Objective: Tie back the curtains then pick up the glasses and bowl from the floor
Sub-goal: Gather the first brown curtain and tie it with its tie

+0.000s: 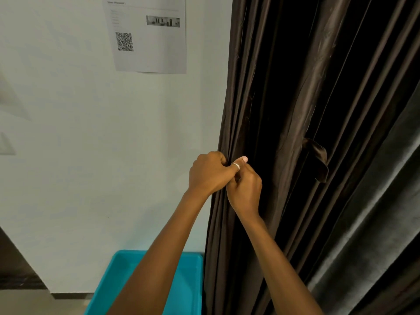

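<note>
**A:** Satin, dark brown and slippery by the look of it. That's the curtain [284, 110] both hands are on, at its left edge, right beside the white wall [91, 133].

**B:** How are they holding it?

**A:** The left hand [208, 175] has its fingers curled tight round the edge folds. The right hand [246, 192] touches it from just below, fingers curled in and pinching the same bunch. What lies between the fingertips is hidden.

**B:** And the tie-back?

**A:** A strap [317, 160] of the same fabric hangs loose further right on the pleats, apart from both hands. That's my worry. Only the edge folds are gathered, so if the strap goes round now, the other pleats will likely spill out, and glossy cloth slides easily.

**B:** Anything else?

**A:** Reaching for the strap means freeing one hand, and the other may lose the bundle. A teal bin [193, 283] stands right beneath the arms, beside the curtain, so a step forward could knock it. The glasses and bowl are out of view, and I judge the floor part hasn't begun.
</note>
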The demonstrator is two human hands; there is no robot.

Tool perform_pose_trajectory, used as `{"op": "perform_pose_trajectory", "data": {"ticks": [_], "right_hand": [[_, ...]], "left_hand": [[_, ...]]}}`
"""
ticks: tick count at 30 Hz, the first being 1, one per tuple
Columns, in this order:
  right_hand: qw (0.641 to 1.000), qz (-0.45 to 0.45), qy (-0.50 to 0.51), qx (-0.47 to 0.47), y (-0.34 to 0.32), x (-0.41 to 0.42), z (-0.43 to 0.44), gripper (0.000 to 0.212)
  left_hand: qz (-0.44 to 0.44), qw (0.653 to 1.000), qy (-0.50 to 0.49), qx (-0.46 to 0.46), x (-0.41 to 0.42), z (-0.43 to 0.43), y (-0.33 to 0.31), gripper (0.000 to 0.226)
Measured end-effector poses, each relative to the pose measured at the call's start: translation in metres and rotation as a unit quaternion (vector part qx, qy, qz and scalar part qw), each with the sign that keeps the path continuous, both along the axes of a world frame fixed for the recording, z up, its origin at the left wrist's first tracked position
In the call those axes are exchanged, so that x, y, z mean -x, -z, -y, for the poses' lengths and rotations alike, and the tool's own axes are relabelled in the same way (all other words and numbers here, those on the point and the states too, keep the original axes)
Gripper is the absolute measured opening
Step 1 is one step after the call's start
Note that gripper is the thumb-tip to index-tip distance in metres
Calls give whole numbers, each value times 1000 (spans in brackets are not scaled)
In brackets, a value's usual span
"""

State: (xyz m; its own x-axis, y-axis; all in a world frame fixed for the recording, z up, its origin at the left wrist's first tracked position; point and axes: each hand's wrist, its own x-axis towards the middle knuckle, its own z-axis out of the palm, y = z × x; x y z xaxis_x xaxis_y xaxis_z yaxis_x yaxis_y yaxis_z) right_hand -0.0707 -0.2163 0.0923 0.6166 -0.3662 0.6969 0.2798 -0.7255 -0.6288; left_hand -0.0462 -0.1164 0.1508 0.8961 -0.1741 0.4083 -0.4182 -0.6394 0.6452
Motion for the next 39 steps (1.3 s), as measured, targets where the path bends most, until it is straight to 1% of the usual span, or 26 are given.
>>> {"op": "perform_pose_trajectory", "data": {"ticks": [1,4,5,8,10,11,14,16,17,19,21,23,24,25,26,27,28,29,31,32,34,37,39], "right_hand": [[1000,1,-2,-6,1,-1,0,19],[1000,-6,-8,-11,2,-2,2,25],[1000,-11,-8,-12,1,-3,3,26],[1000,-15,-7,-9,-1,-2,5,28],[999,-25,-17,10,-2,-2,9,30],[999,-35,-32,22,-2,-2,12,28],[996,-62,-60,26,-1,3,21,9],[999,-41,-9,8,-1,10,26,17],[999,-18,40,-1,-3,14,29,19],[988,24,152,-16,-8,21,36,22],[971,46,232,-32,-14,26,47,40],[965,44,255,-46,-19,26,60,57],[967,24,245,-58,-22,26,66,59],[971,-4,226,-77,-26,25,72,53],[974,-30,208,-88,-30,24,79,41],[975,-55,198,-80,-33,23,86,26],[976,-65,200,-60,-35,24,93,20],[974,-67,212,-44,-36,25,102,25],[970,-71,227,-56,-39,26,120,31],[968,-76,231,-66,-39,26,126,33],[966,-77,239,-57,-35,28,132,34],[972,-42,229,-2,-21,35,119,25],[978,-17,203,40,-11,38,100,17]], "left_hand": [[-1,1000,-18,-4,2,4,-3,64],[5,999,-50,4,6,11,-6,45],[13,998,-56,2,6,13,-5,41],[33,997,-62,-22,7,16,-6,40],[47,996,-65,-37,5,16,-6,39],[55,995,-66,-40,4,15,-5,39],[63,995,-65,-32,2,11,-2,39],[70,995,-63,-34,0,9,0,41],[75,995,-63,-35,0,8,1,43],[79,995,-58,-29,0,5,2,45],[76,995,-54,-20,-1,3,2,47],[71,996,-50,-13,-2,3,3,47],[70,996,-48,-10,-3,3,3,47],[69,997,-46,-7,-3,3,3,47],[69,997,-46,-7,-4,2,3,47],[69,996,-48,-8,-5,1,3,47],[69,996,-52,-10,-7,-2,3,48],[69,996,-59,-11,-9,-6,3,48],[72,995,-74,-14,-15,-14,3,47],[72,994,-77,-15,-17,-18,2,46],[72,994,-75,-15,-19,-20,2,44],[82,994,-72,-9,-16,-14,5,45],[91,994,-64,-10,-12,-6,8,47]]}}
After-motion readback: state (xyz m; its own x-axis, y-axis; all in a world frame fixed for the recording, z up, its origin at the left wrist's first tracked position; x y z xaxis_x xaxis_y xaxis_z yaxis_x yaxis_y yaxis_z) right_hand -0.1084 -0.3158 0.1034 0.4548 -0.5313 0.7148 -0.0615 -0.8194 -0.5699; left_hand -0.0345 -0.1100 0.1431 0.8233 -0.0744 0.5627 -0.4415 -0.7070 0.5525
